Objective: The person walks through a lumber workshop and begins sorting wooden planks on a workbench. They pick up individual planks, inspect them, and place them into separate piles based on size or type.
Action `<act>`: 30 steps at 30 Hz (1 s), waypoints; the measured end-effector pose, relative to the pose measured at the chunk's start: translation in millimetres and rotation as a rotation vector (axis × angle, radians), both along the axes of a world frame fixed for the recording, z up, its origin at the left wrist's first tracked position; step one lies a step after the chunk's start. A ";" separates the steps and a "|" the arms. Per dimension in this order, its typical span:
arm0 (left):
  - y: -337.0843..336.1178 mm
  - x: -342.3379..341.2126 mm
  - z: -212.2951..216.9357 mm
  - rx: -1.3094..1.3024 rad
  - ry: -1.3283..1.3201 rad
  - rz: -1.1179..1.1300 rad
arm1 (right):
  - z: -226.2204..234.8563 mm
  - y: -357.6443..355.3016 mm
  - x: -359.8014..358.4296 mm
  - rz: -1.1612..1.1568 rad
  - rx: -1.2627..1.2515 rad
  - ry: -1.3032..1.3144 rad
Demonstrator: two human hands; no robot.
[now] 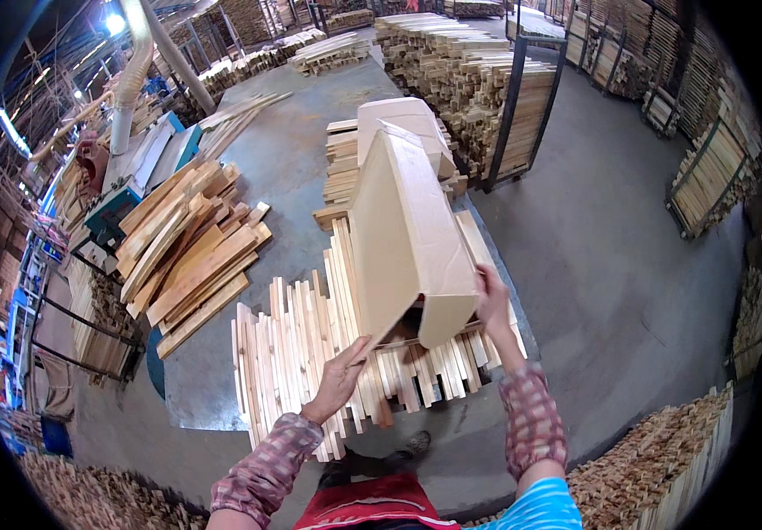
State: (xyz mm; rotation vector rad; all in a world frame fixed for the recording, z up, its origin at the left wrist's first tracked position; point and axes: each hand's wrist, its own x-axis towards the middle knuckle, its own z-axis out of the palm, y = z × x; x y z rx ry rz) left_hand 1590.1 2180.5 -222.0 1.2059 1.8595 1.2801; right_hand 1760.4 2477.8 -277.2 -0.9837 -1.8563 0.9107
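A long, folded cardboard sheet (416, 212) stands tilted over the wood in front of me, bent into a channel with a flap at its near end. Its near left corner is pinched in my left hand (338, 382). On the right edge, my right hand (494, 305) grips the same cardboard, thumb and fingers closed round it. Beneath lies a row of pale wooden strips (297, 340), side by side, their near ends uneven. The cardboard hides the middle of that row. A second piece of cardboard (398, 115) rests just behind, on more strips.
The strips lie on a grey metal table (200, 402). To the left is a loose heap of boards (195, 247) beside a teal machine (129, 190). A tall rack of stacked wood (518, 124) stands at the back right. More wood is piled at lower right (655, 459).
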 end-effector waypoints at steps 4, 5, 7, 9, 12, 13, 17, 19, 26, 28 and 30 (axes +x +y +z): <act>22.5 22.6 -7.0 0.080 0.146 -0.090 | 13.1 -35.3 63.8 0.142 -1.015 0.714; 27.5 24.4 -21.2 0.121 0.209 -0.107 | 12.4 -38.3 67.7 0.151 -1.156 0.887; 37.3 25.1 -17.2 0.049 0.338 -0.150 | 43.8 -40.9 69.5 0.126 -1.156 1.035; 43.8 28.0 -14.0 -0.069 0.475 -0.204 | 71.7 -35.6 64.0 -0.079 -1.072 1.116; 61.5 30.3 -38.7 -0.298 0.658 -0.370 | -23.2 7.6 106.7 -0.219 -0.770 0.863; 58.7 32.7 -32.6 -0.356 0.705 -0.414 | -43.9 -0.1 105.9 -0.370 -0.728 0.820; 44.3 42.5 -23.3 -0.372 0.776 -0.479 | -161.4 -41.4 176.6 -0.413 -0.667 0.441; 15.8 48.1 -57.6 -0.147 0.599 -0.428 | -193.5 -64.5 199.1 -0.579 -0.734 0.350; -117.9 63.0 -92.0 -0.221 0.120 -0.493 | -187.3 -169.5 211.0 -0.609 -0.580 0.110; -162.6 63.5 -94.7 -0.233 0.060 -0.446 | -170.7 -186.9 207.8 -0.531 -0.475 0.084; -188.2 66.0 -130.7 -0.324 0.104 -0.479 | -151.6 -204.2 200.4 -0.464 -0.359 0.112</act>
